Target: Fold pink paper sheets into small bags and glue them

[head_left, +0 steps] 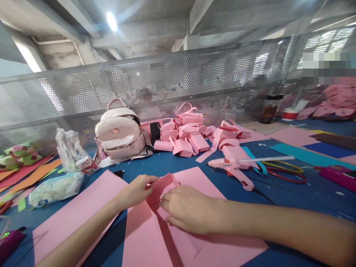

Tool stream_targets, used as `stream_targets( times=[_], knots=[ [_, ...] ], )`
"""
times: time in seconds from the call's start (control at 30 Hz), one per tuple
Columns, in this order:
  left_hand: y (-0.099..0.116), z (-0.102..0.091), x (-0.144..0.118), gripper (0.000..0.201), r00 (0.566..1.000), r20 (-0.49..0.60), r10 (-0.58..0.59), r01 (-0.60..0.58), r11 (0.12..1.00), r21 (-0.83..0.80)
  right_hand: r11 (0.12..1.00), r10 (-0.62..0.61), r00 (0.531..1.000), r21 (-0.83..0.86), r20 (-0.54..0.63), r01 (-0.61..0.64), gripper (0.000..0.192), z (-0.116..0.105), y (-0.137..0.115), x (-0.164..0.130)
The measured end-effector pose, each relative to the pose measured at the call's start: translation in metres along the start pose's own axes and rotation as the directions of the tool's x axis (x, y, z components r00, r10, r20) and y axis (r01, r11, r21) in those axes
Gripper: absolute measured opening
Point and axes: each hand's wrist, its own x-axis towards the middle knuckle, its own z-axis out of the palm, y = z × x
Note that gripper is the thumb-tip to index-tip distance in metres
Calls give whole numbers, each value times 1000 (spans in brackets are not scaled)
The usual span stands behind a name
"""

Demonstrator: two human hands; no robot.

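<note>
In front of me lies a large sheet of pink paper (147,233), with a flap standing up and a boxy corner formed at its far end. My left hand (137,191) pinches the left side of this raised corner between thumb and fingers. Inside the fold, the curled fingers of my right hand (189,209) press against the same paper; their tips are partly hidden. Another flat pink sheet (83,213) lies under my left forearm, over a dark flat object. A pink glue gun (232,172) with a clear stick in its back rests beyond my right hand.
Several small pink paper baskets (191,135) are heaped behind the sheet, beside a white backpack (119,129). Plastic bags (57,189) and coloured paper strips (36,176) lie left. Blue card (308,155), scissors (286,172) and a purple device (339,177) lie right. A perforated metal screen (167,85) stands behind.
</note>
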Motion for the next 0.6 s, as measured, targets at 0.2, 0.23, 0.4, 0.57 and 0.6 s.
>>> stream_targets(
  times=[0.2, 0.23, 0.4, 0.57, 0.6],
  knots=[
    [-8, 3, 5, 37, 1000, -2, 12, -12, 970, -242, 987, 63, 998, -144, -21, -66, 15, -7, 20, 9],
    [-9, 3, 6, 38, 1000, 10, 8, -4, 958, -286, 985, 56, 998, -160, -25, -60, 16, -7, 22, 9],
    [-12, 2, 6, 57, 995, 91, -30, 69, 881, -468, 987, 3, 999, -161, -50, -11, 11, -3, 26, 11],
    [-19, 7, 9, 61, 995, 78, -58, 91, 843, -530, 988, -19, 1000, -152, -16, 16, 11, 2, 23, 13],
    [-20, 8, 10, 59, 996, 72, -55, 85, 840, -535, 989, -11, 1000, -150, -17, 9, 10, 1, 22, 13]
  ],
)
